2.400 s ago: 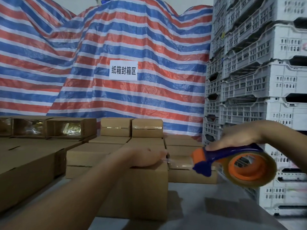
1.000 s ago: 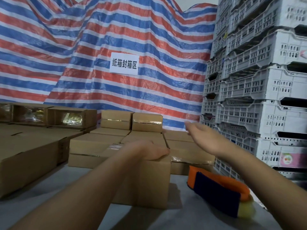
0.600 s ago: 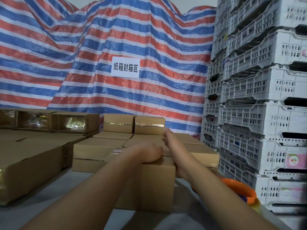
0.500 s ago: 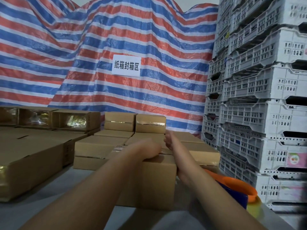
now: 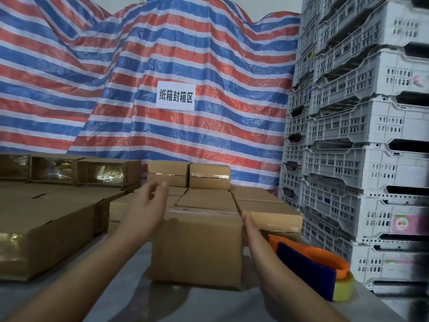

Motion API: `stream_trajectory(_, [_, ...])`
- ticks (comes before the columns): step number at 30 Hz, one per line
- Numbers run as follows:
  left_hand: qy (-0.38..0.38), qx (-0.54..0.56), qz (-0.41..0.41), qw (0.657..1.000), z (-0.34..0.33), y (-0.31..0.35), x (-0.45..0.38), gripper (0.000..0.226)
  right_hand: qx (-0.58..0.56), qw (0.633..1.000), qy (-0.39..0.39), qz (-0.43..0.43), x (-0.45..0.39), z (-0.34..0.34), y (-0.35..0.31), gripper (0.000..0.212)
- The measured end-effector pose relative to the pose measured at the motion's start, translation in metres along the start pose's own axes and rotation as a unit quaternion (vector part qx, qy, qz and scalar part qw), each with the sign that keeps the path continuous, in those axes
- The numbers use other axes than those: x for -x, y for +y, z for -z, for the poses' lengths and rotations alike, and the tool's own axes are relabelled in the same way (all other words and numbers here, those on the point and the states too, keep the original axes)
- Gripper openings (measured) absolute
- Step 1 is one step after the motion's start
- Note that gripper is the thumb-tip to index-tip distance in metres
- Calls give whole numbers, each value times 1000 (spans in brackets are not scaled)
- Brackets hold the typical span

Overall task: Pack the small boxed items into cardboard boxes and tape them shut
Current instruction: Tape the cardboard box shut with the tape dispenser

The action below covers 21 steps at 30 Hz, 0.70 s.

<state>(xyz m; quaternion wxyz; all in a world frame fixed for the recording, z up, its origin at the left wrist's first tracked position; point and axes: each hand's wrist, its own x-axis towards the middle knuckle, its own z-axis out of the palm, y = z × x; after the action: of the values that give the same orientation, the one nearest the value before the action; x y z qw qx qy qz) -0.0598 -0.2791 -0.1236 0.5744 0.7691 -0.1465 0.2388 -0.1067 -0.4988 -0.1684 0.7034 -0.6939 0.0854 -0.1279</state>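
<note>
Two bare hands flank one closed cardboard box [image 5: 197, 247] standing on the grey bench [image 5: 139, 298], and that box is the landmark for everything else. Far to its left lies a large flat carton [image 5: 46, 231] with glossy tape on its near end. Behind that carton, left of the box, a row of window-fronted cartons [image 5: 102, 173] shows shiny contents. The left hand [image 5: 148, 205] hovers at the box's upper left corner, fingers loosely spread and gripping nothing; whether it touches the cardboard cannot be told. Beyond the box sit more sealed cartons [image 5: 209, 176], stacked in two layers, with clear tape across their seams. Above them, on the red, white and blue striped tarpaulin [image 5: 209, 54], hangs a white paper sign [image 5: 175, 96] with dark characters. The right hand [image 5: 251, 226] lies along the box's right side, fingers straight and pointing away, empty. Just right of the box, beside the right forearm, the tape dispenser [image 5: 311, 268] rests on the bench, orange and dark blue with a yellowish roll at its near end. Further right rise stacked white plastic crates [image 5: 371, 135].
</note>
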Motion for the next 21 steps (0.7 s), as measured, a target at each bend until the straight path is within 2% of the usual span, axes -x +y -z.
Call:
stream_trajectory(3, [-102,7,104,989,1,-19,18,80,108,992,-49,52,12,-5,3,74])
stream_trajectory(5, [-123,43,133,983,-1,-28,27,87,131,986,-55,84,19,-8,6,75])
stream_trajectory(7, [-117,86,151,978,-3,-34,34,81,127,984,-66,107,21,-8,7,68])
stream_trajectory(10, [-130,130,173,968,-5,-38,43,55,149,980,-79,104,21,-3,9,67])
stream_trajectory(13, [-136,110,164,971,-4,-44,46,49,174,977,-92,84,18,0,14,77])
stream_trajectory(16, [-117,90,136,980,-6,-46,50,46,181,973,-102,98,17,4,20,74])
stream_trajectory(21, [-31,63,100,993,-16,-22,41,43,129,978,-27,162,16,3,14,58])
